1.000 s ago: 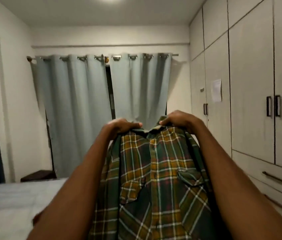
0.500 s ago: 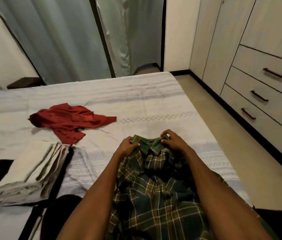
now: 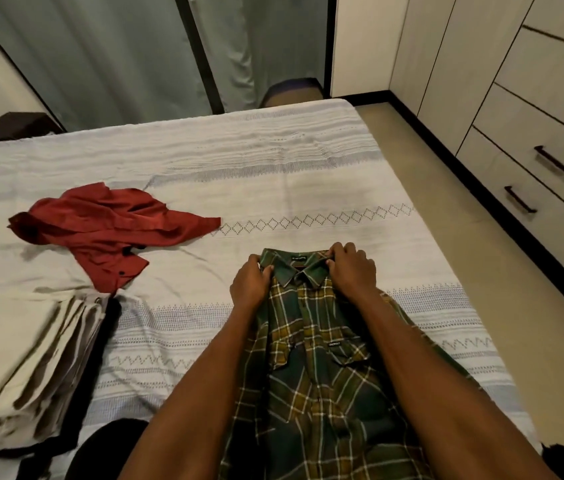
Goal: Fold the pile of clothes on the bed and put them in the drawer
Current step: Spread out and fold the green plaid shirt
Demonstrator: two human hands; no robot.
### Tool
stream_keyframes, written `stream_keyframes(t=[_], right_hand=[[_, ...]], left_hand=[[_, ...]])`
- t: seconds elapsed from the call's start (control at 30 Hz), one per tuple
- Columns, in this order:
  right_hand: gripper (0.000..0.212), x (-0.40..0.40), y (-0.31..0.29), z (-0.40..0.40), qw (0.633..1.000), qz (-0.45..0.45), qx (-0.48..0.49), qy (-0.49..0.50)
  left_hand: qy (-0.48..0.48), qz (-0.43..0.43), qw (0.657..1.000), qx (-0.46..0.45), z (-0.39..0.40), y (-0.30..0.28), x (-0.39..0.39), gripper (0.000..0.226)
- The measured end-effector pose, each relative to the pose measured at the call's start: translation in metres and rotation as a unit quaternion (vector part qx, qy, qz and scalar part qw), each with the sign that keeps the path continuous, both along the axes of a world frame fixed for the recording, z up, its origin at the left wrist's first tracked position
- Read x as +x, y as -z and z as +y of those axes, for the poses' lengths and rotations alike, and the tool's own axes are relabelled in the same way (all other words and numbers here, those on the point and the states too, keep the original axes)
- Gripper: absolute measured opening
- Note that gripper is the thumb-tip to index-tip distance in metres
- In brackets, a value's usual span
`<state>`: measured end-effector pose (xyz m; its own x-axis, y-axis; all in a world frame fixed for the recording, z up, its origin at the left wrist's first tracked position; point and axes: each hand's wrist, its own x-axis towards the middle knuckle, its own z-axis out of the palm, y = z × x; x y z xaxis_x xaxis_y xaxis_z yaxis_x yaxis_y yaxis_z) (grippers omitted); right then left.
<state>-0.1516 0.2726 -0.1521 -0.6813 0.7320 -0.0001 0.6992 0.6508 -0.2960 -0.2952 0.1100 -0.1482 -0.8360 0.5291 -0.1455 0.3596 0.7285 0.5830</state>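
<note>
Green plaid shirt (image 3: 322, 368) laid front-up on bed (image 3: 273, 161), collar at far end. Left hand (image 3: 251, 284) pinching left collar side, fingers curled on cloth. Right hand (image 3: 351, 271) gripping right collar side likewise. Crumpled red shirt (image 3: 107, 226) further left on bed, apart from plaid shirt. Folded pale stack (image 3: 27, 362) at near left, on dark fabric. Wardrobe drawers (image 3: 530, 161) at right, all closed; contents not visible.
</note>
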Motion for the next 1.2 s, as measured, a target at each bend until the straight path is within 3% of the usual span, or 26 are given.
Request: stream_keyframes(t=[0.13, 0.23, 0.33, 0.4, 0.57, 0.63, 0.77, 1.07, 1.2], right_hand=[[0.026, -0.016, 0.010, 0.003, 1.000, -0.024, 0.009, 0.017], [0.026, -0.023, 0.019, 0.007, 1.000, -0.011, 0.017, 0.006], [0.035, -0.024, 0.026, 0.008, 0.991, 0.055, 0.041, -0.114], [0.038, -0.021, 0.028, 0.001, 0.979, 0.075, 0.025, -0.187], [0.042, -0.011, 0.030, -0.003, 0.974, 0.071, 0.029, -0.213], [0.033, -0.008, 0.028, -0.004, 0.975, 0.068, 0.039, -0.210], [0.022, 0.002, 0.026, -0.006, 0.972, 0.073, 0.069, -0.213], [0.019, 0.022, 0.024, -0.010, 0.960, 0.078, 0.106, -0.247], [0.018, 0.031, 0.020, -0.016, 0.963, 0.097, 0.096, -0.232]], left_hand=[[-0.016, -0.004, 1.000, -0.025, 0.009, 0.018, -0.005, 0.040], [-0.010, 0.039, 0.998, -0.041, 0.012, 0.023, -0.006, 0.046], [0.096, 0.139, 0.985, -0.017, 0.011, 0.024, -0.007, 0.059], [0.192, 0.186, 0.963, -0.019, 0.008, 0.023, -0.008, 0.055], [0.283, 0.268, 0.919, -0.061, 0.006, 0.024, -0.014, 0.040], [0.294, 0.287, 0.909, -0.070, 0.008, 0.019, -0.015, 0.038], [0.296, 0.279, 0.909, -0.088, 0.014, 0.007, -0.014, 0.038], [0.394, 0.233, 0.882, -0.116, 0.023, -0.008, -0.012, 0.031], [0.406, 0.204, 0.882, -0.126, 0.023, -0.006, -0.004, 0.039]])
